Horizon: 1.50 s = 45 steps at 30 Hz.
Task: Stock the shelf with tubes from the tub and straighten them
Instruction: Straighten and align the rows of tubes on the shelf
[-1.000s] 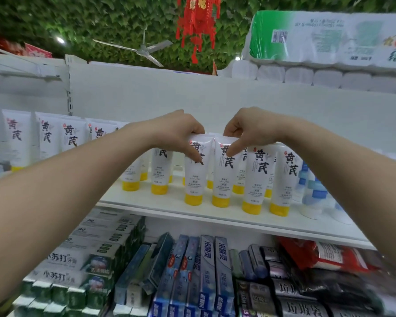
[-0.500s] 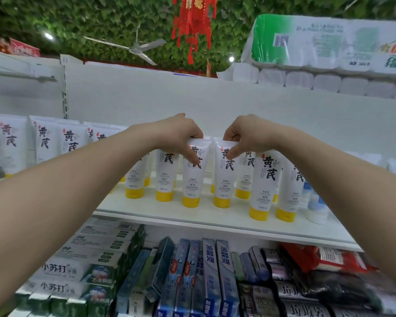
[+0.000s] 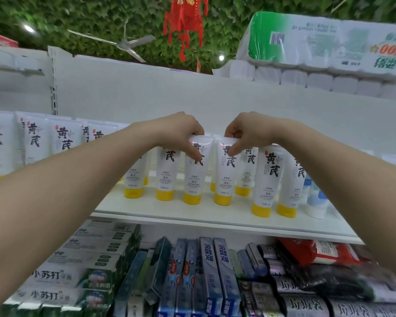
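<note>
White tubes with yellow caps stand cap-down in rows on the white shelf (image 3: pixel 215 217). My left hand (image 3: pixel 181 133) pinches the top of one front tube (image 3: pixel 192 177), thumb on its front. My right hand (image 3: pixel 245 131) pinches the top of the neighbouring tube (image 3: pixel 224 179) the same way. Both tubes stand upright side by side, caps on the shelf. More tubes stand to the right (image 3: pixel 266 179) and to the far left (image 3: pixel 62 138). The tub is out of view.
Blue-and-white bottles (image 3: pixel 316 200) stand at the shelf's right end. Below are toothpaste boxes (image 3: pixel 62 277), upright blue cartons (image 3: pixel 213 277) and dark rolls (image 3: pixel 290 287). Wrapped paper rolls (image 3: pixel 325 49) sit above the back panel.
The view has tilted a little, so the shelf sits lower in frame. Both hands keep their pinch on the two middle tubes, which have shifted slightly back into line.
</note>
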Each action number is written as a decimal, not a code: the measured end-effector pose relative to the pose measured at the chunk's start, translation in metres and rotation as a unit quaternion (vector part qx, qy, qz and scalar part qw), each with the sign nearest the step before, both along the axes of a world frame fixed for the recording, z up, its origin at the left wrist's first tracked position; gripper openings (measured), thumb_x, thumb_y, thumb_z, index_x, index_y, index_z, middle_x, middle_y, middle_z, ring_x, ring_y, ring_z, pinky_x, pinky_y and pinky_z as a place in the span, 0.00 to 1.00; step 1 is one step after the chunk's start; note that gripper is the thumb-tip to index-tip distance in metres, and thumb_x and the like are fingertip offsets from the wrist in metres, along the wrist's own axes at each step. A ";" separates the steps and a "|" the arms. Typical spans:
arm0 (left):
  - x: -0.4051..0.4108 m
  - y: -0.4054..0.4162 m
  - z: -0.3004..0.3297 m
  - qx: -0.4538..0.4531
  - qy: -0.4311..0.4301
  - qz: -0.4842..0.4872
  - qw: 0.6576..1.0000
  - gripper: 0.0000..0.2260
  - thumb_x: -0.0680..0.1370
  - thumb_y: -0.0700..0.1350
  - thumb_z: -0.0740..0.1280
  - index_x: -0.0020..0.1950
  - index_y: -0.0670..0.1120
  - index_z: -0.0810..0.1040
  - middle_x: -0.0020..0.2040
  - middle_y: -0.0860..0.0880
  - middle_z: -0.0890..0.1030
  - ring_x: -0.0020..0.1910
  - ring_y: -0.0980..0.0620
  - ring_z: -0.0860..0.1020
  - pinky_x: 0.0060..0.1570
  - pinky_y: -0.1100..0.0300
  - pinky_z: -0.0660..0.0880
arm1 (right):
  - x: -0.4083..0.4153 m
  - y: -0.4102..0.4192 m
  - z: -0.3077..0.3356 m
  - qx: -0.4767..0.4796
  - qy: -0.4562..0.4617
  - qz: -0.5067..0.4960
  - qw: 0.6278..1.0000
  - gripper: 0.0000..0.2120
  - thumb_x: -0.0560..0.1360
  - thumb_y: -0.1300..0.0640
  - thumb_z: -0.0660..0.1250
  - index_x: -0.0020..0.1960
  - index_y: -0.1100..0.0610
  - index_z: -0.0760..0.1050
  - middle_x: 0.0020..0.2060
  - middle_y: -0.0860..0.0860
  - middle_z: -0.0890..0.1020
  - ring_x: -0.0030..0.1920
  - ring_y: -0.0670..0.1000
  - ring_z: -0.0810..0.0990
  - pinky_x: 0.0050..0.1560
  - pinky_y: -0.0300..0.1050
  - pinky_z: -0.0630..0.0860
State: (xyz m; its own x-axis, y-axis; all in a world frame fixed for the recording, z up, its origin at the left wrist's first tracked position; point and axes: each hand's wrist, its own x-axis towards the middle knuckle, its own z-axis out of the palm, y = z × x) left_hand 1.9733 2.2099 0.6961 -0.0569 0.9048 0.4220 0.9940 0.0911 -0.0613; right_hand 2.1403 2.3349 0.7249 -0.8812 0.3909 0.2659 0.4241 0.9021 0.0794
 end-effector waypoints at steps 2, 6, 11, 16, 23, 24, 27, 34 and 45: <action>0.001 0.000 0.000 -0.002 0.002 0.004 1.000 0.15 0.67 0.58 0.75 0.41 0.48 0.79 0.34 0.52 0.78 0.46 0.49 0.74 0.48 0.48 0.75 | 0.000 0.002 0.000 0.005 0.000 0.001 1.000 0.07 0.67 0.50 0.77 0.39 0.49 0.78 0.32 0.44 0.79 0.37 0.50 0.78 0.43 0.49 0.78; 0.003 0.003 0.003 -0.014 -0.007 0.022 1.000 0.15 0.67 0.59 0.75 0.42 0.50 0.79 0.35 0.53 0.79 0.45 0.51 0.76 0.43 0.53 0.77 | 0.002 0.007 0.002 -0.006 -0.006 0.007 1.000 0.09 0.65 0.47 0.77 0.38 0.47 0.78 0.32 0.42 0.80 0.38 0.50 0.81 0.44 0.49 0.79; 0.009 0.006 0.014 -0.037 -0.038 0.048 0.997 0.16 0.68 0.63 0.73 0.46 0.53 0.81 0.42 0.56 0.82 0.42 0.57 0.80 0.42 0.57 0.78 | 0.011 0.011 0.013 -0.044 -0.024 0.032 0.998 0.09 0.67 0.42 0.75 0.44 0.44 0.81 0.33 0.38 0.82 0.42 0.46 0.81 0.47 0.43 0.76; 0.037 0.018 0.032 0.074 -0.054 0.004 0.996 0.14 0.75 0.59 0.66 0.54 0.52 0.82 0.50 0.57 0.82 0.50 0.57 0.78 0.49 0.62 0.71 | 0.039 0.031 0.038 -0.026 0.065 0.043 0.997 0.07 0.74 0.49 0.68 0.51 0.47 0.82 0.38 0.41 0.85 0.47 0.42 0.80 0.50 0.40 0.73; 0.069 0.069 0.048 0.042 -0.021 -0.009 0.999 0.14 0.76 0.54 0.68 0.60 0.52 0.80 0.54 0.55 0.81 0.52 0.55 0.77 0.51 0.62 0.70 | 0.086 0.079 0.056 0.013 0.013 -0.052 0.998 0.17 0.72 0.49 0.73 0.60 0.47 0.79 0.49 0.45 0.83 0.51 0.48 0.79 0.57 0.45 0.75; 0.073 0.079 0.048 0.026 -0.019 -0.005 0.999 0.15 0.76 0.55 0.69 0.60 0.52 0.80 0.54 0.55 0.81 0.51 0.55 0.77 0.52 0.62 0.71 | 0.087 0.085 0.054 0.009 -0.009 -0.063 0.998 0.18 0.71 0.48 0.73 0.60 0.47 0.79 0.49 0.44 0.83 0.52 0.48 0.79 0.59 0.46 0.75; 0.080 0.108 0.045 -0.017 -0.018 0.011 1.000 0.17 0.73 0.56 0.71 0.60 0.53 0.79 0.53 0.56 0.81 0.52 0.55 0.77 0.55 0.60 0.73 | 0.084 0.101 0.045 -0.005 -0.051 -0.068 0.996 0.21 0.69 0.48 0.75 0.61 0.47 0.78 0.50 0.41 0.83 0.53 0.45 0.79 0.62 0.45 0.73; 0.085 0.148 0.031 -0.080 0.030 0.036 0.996 0.09 0.72 0.50 0.72 0.50 0.49 0.81 0.44 0.53 0.81 0.46 0.50 0.79 0.47 0.56 0.77 | 0.060 0.125 0.025 -0.002 -0.087 -0.046 0.995 0.12 0.69 0.50 0.75 0.52 0.48 0.82 0.42 0.42 0.82 0.43 0.44 0.79 0.47 0.39 0.74; 0.086 0.158 0.029 -0.056 0.042 0.028 0.997 0.10 0.72 0.48 0.73 0.51 0.46 0.82 0.44 0.51 0.81 0.46 0.50 0.78 0.45 0.56 0.76 | 0.056 0.133 0.021 0.012 -0.078 -0.039 0.996 0.10 0.70 0.52 0.75 0.50 0.52 0.82 0.44 0.46 0.85 0.44 0.46 0.81 0.44 0.39 0.74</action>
State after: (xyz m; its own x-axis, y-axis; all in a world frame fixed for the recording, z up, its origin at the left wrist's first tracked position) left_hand 2.0597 2.3679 0.7247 -0.0769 0.9432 0.3233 0.9787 0.1333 -0.1563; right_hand 2.1965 2.4684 0.7460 -0.8798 0.4549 0.1380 0.4735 0.8642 0.1701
